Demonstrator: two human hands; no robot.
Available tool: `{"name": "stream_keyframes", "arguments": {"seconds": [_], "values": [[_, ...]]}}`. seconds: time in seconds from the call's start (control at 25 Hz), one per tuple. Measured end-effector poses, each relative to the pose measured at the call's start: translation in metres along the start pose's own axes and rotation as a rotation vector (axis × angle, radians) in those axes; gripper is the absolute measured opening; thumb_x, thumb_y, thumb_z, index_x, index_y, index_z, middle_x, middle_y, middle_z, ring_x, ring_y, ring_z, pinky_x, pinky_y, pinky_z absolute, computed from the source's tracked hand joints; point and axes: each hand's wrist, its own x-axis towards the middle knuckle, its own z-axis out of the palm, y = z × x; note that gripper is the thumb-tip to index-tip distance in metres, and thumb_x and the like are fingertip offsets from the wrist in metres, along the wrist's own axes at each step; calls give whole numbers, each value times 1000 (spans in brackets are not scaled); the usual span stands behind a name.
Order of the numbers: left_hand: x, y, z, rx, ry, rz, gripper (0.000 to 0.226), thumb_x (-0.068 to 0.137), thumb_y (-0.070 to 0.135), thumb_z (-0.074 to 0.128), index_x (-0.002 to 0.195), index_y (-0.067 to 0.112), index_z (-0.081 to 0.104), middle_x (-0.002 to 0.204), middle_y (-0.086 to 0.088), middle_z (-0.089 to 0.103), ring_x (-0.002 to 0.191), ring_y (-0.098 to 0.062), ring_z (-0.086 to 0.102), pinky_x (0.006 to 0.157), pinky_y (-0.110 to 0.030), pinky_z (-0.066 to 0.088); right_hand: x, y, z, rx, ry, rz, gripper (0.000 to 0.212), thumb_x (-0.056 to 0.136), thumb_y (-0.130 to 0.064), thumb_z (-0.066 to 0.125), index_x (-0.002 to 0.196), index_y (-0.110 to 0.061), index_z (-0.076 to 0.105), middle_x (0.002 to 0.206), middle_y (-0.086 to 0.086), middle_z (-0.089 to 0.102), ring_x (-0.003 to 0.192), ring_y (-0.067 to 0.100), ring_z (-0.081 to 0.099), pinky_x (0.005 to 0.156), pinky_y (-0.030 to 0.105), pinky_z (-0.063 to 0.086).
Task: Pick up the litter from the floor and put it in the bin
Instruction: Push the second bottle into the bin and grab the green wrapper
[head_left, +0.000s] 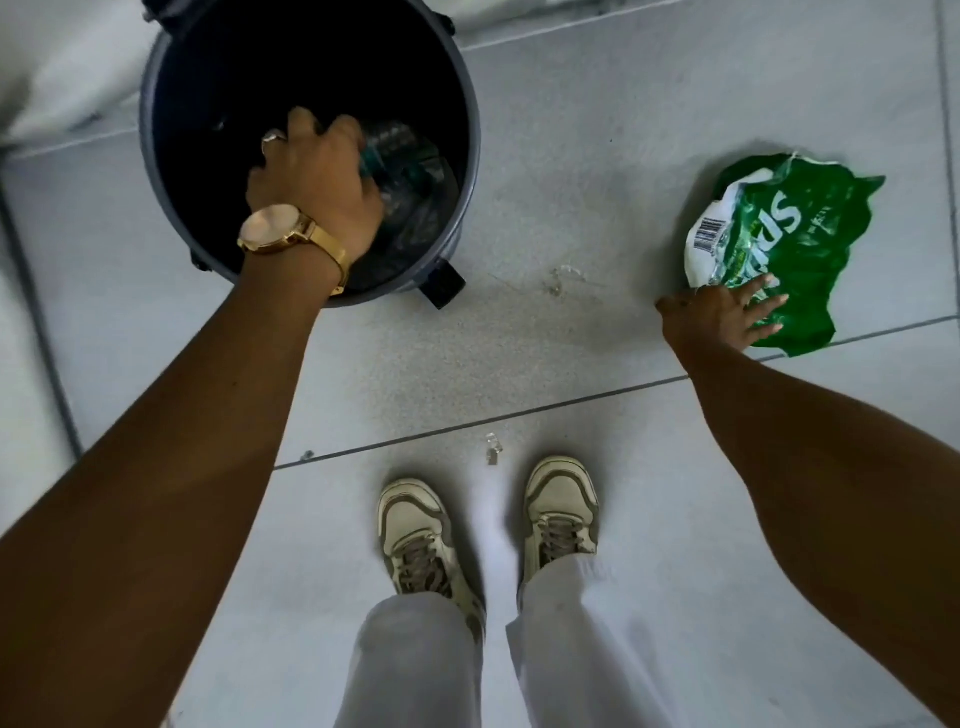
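Observation:
A round grey bin (470, 156) stands on the tiled floor at the upper left. My left hand (311, 176), with a gold watch and a ring, is inside the bin, closed on a clear crumpled plastic bottle (400, 156). A crumpled green and white plastic bag (795, 228) lies on the floor at the right. My right hand (727, 317) rests on the bag's near edge with its fingers spread flat, holding nothing.
My two feet in pale trainers (415, 540) stand on the grey tiles below. A small clear scrap (491, 449) lies on the floor just ahead of the shoes. A white fabric or sheet (57, 62) fills the upper left corner behind the bin.

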Motion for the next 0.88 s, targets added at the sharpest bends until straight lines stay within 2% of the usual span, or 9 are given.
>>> {"name": "stream_keyframes", "arguments": {"seconds": [0.08, 0.16, 0.28, 0.48, 0.56, 0.64, 0.72, 0.8, 0.88], "values": [[3, -4, -3, 3, -21, -4, 39, 93, 24, 52, 131, 11, 49, 134, -26, 43, 122, -51, 43, 95, -59, 44, 4, -7, 3, 105, -177, 87, 79, 89, -49, 57, 146, -3, 29, 160, 25, 2, 148, 41, 2, 120, 58, 9], [6, -8, -4, -7, -48, 6, 39, 93, 25, 52, 130, 11, 51, 133, -27, 47, 121, -51, 45, 97, -59, 44, 1, -13, 6, 218, -215, 85, 83, 90, -47, 57, 149, 0, 21, 161, 22, 8, 147, 37, 13, 120, 53, 18], [4, -4, -19, -144, -51, -6, 36, 95, 25, 52, 128, 11, 54, 130, -24, 53, 118, -46, 51, 97, -52, 47, -42, -29, -10, 318, 0, -103, 70, 94, -38, 55, 144, 5, 32, 162, 14, 12, 147, 33, 17, 118, 53, 21], [-23, 31, -75, -812, 18, -105, 45, 97, 42, 48, 132, 13, 49, 120, -8, 64, 110, -24, 61, 91, -31, 48, -148, -46, -66, 506, 430, -710, 34, 97, -16, 52, 118, 12, 56, 152, 23, 36, 141, 40, 31, 113, 52, 34], [-35, 41, -107, -1104, 52, -131, 56, 93, 52, 49, 138, 20, 41, 113, 4, 63, 109, -19, 61, 95, -36, 51, -179, -52, -95, 514, 514, -869, 27, 97, -10, 53, 113, 10, 60, 147, 21, 45, 139, 39, 35, 112, 52, 36], [-41, 34, -133, -1279, 178, -109, 74, 82, 54, 62, 142, 23, 32, 122, 0, 63, 114, -20, 62, 94, -44, 55, -199, -66, -120, 486, 530, -1008, 25, 96, -7, 54, 109, 9, 65, 140, 18, 54, 135, 39, 41, 107, 54, 41], [-46, 15, -146, -1110, 283, -61, 92, 79, 37, 74, 150, 21, 18, 134, -13, 57, 117, -21, 61, 97, -38, 54, -208, -85, -128, 431, 515, -1168, 22, 92, -7, 57, 104, 8, 69, 131, 15, 63, 127, 39, 51, 100, 55, 47], [-52, -12, -144, -749, 249, -123, 94, 83, 19, 71, 154, 21, 9, 137, -17, 48, 116, -23, 57, 99, -33, 48, -207, -109, -127, 352, 472, -1339, 21, 89, -8, 60, 101, 5, 72, 122, 14, 69, 118, 36, 60, 95, 53, 51], [-64, -39, -129, -523, 137, -251, 84, 89, 19, 64, 154, 21, 11, 136, -22, 43, 120, -37, 52, 100, -44, 43, -199, -132, -123, 219, 432, -1478, 19, 85, -11, 63, 95, 1, 75, 111, 12, 74, 106, 32, 67, 94, 50, 52]]}}
